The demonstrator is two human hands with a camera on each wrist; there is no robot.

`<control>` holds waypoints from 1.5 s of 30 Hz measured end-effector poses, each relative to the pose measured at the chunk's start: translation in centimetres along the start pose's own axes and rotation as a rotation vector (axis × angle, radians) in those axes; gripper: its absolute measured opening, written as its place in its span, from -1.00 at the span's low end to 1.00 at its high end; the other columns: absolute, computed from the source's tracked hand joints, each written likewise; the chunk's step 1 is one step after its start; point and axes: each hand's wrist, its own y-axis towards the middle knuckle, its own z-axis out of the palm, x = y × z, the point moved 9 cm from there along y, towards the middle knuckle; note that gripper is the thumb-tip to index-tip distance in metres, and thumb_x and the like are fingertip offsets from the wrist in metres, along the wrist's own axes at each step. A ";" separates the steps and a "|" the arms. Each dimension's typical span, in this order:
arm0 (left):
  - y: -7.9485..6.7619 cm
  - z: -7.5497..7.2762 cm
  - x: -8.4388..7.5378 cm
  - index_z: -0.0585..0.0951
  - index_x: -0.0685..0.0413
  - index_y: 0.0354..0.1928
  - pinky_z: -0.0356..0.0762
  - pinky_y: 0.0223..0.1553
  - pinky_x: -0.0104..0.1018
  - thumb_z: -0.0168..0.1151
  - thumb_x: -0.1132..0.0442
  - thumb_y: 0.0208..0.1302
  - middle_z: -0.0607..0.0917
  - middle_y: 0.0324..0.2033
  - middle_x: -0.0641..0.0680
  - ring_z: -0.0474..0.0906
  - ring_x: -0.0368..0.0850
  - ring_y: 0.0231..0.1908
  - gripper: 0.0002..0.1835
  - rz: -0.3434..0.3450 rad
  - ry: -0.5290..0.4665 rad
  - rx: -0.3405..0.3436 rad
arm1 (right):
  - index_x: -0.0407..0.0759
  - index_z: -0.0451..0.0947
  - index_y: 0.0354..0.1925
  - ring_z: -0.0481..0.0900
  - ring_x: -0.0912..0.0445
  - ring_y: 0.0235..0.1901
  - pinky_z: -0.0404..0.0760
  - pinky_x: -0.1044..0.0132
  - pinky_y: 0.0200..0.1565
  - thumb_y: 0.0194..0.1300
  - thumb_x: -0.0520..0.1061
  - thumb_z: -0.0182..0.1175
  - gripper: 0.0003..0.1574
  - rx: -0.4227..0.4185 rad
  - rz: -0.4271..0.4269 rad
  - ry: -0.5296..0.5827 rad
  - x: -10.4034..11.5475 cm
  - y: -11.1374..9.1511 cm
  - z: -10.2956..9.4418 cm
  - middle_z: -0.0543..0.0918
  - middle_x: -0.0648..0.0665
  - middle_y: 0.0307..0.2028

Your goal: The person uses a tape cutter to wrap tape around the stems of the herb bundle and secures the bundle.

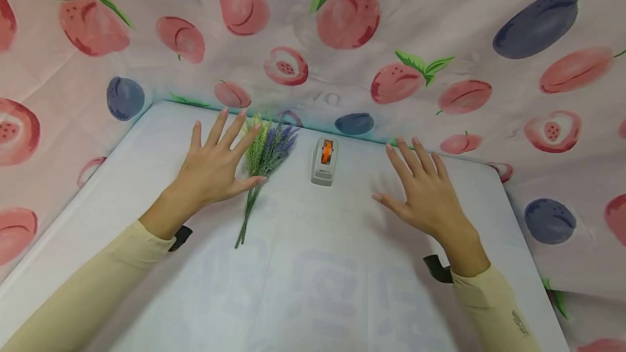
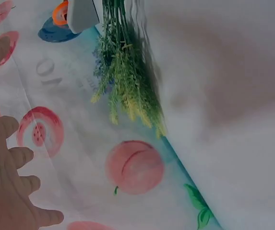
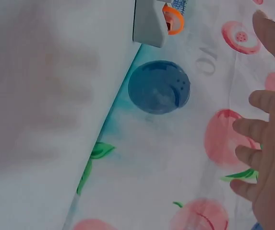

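My left hand [image 1: 213, 168] hovers over the left part of the white table with its fingers spread, holding nothing. Its thumb and forefinger overlap a bunch of artificial lavender [image 1: 264, 154] in the head view; the sprigs are yellow-green and purple on long green stems. Right of the bunch stands a grey tape dispenser [image 1: 323, 162] with an orange roll in it. My right hand [image 1: 426, 194] is farther right, fingers fanned out and bare of any object. In the left wrist view the flower heads [image 2: 127, 81] show beside the dispenser [image 2: 83, 15]. The dispenser [image 3: 150, 23] also appears in the right wrist view.
The white tabletop [image 1: 313, 265] carries faint printed marks near the front. Behind it and along both sides hangs a pink cloth [image 1: 303, 10] printed with peaches and dark plums. Dark straps [image 1: 437, 269] stick out at both wrists.
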 end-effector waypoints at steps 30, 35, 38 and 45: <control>6.0 3.1 -4.5 0.28 0.16 0.50 0.27 0.40 0.09 0.44 -0.03 0.25 0.33 0.41 0.21 0.21 0.16 0.43 -0.12 -0.005 -0.478 -0.013 | -0.25 0.49 0.31 0.54 -0.12 0.23 0.46 -0.10 0.27 0.36 -0.09 0.36 -0.37 -0.168 0.057 0.466 -0.1 4.2 0.3 0.68 -0.20 0.11; 6.6 4.0 -4.8 0.25 0.13 0.53 0.24 0.41 0.09 0.45 0.04 0.27 0.35 0.39 0.22 0.23 0.17 0.41 -0.12 -0.024 -0.561 0.024 | -0.24 0.50 0.30 0.56 -0.08 0.20 0.50 -0.07 0.24 0.37 -0.07 0.36 -0.39 -0.138 0.081 0.491 0.0 5.1 0.9 0.69 -0.18 0.09; 7.0 4.7 -4.9 0.22 0.11 0.55 0.27 0.39 0.11 0.44 0.06 0.28 0.35 0.39 0.23 0.26 0.18 0.40 -0.10 -0.042 -0.602 0.048 | -0.23 0.52 0.29 0.57 -0.07 0.17 0.52 -0.06 0.21 0.37 -0.06 0.36 -0.41 -0.133 0.088 0.495 0.0 5.7 1.1 0.69 -0.18 0.08; 7.7 6.5 -5.0 0.24 0.11 0.55 0.31 0.37 0.06 0.42 0.08 0.30 0.36 0.38 0.19 0.31 0.11 0.36 -0.14 -0.095 -0.695 0.096 | -0.24 0.55 0.26 0.63 -0.07 0.08 0.58 -0.04 0.10 0.38 -0.09 0.35 -0.45 -0.138 0.088 0.508 -0.1 6.5 1.7 0.68 -0.19 0.05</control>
